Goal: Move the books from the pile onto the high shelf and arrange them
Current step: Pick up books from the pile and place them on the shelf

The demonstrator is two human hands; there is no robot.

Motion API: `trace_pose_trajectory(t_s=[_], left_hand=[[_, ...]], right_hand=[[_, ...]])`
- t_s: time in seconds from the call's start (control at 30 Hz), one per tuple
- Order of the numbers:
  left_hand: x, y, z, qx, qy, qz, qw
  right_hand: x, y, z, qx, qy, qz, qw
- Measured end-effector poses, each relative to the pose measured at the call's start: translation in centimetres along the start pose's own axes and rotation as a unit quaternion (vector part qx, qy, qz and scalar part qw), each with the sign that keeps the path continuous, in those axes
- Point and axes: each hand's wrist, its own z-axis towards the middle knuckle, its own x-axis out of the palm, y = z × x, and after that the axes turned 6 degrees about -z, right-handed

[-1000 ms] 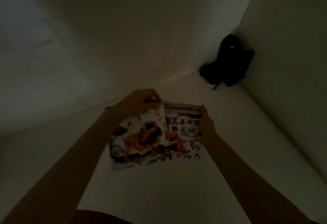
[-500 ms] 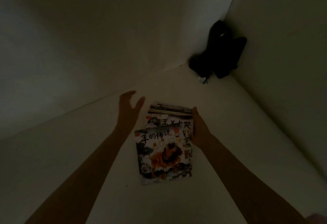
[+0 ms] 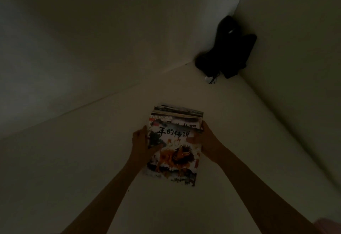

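Since half a second ago, the left hand has been brought against the top book; it is grasped between both grips, right hand opposite, on the stack upon the shelf.

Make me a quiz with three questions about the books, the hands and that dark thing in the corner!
1. Where is the dark object?
A. in the far right corner of the shelf
B. on top of the books
C. in the left hand

2. What colour is the beast on the top book?
A. blue
B. orange
C. green

3. What are the hands doing?
A. both hang away from the books
B. one on each side of the stack
C. both hold the dark object

Answers:
1 A, it sits where the walls meet the shelf.
2 B, the maned beast is orange-brown.
3 B, the left hand and right hand press the stack sides.
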Motion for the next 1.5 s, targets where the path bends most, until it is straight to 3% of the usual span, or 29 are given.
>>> trace_pose_trajectory(t_s=[0.07,0.13,0.33,0.47,0.63,0.8,1.03,1.23,1.33,1.5], left_hand=[[-0.2,-1.8,1.1,-0.018,0.038,-0.149,0.988],[-1.1,-3.2,1.5,-0.031,0.065,-0.224,0.972],[-3.1,-3.8,-2.1,0.055,0.043,-0.256,0.964],[-2.5,-1.5,-4.1,0.066,0.090,-0.210,0.971],[-0.9,0.1,-4.7,0.065,0.039,-0.154,0.985],[-2.1,-3.1,-5.5,0.082,0.012,-0.199,0.976],[-6.9,-6.6,-10.7,0.117,-0.006,-0.220,0.969],[-12.4,-10.9,-20.4,0.132,-0.158,-0.284,0.936],[-16.3,-12.9,-26.9,0.193,-0.213,-0.320,0.903],[-22.9,-15.8,-37.2,0.290,-0.317,-0.282,0.858]], right_hand=[[-0.2,-0.1,-0.4,-0.029,0.005,-0.007,1.000],[-0.4,0.3,-1.1,-0.073,0.011,-0.022,0.997],[0.5,1.5,-3.9,-0.197,-0.008,-0.093,0.976],[0.8,-1.4,-5.8,-0.192,-0.042,-0.097,0.976],[2.0,-3.6,-6.8,-0.217,-0.110,-0.163,0.956],[4.2,-1.1,-7.5,-0.158,-0.142,-0.071,0.975],[7.0,4.3,-10.9,-0.134,-0.106,-0.060,0.983],[12.0,9.3,-17.7,-0.252,0.007,-0.124,0.960],[15.6,12.0,-21.9,-0.305,0.082,-0.141,0.938],[23.2,17.3,-30.5,-0.381,0.199,-0.142,0.892]])
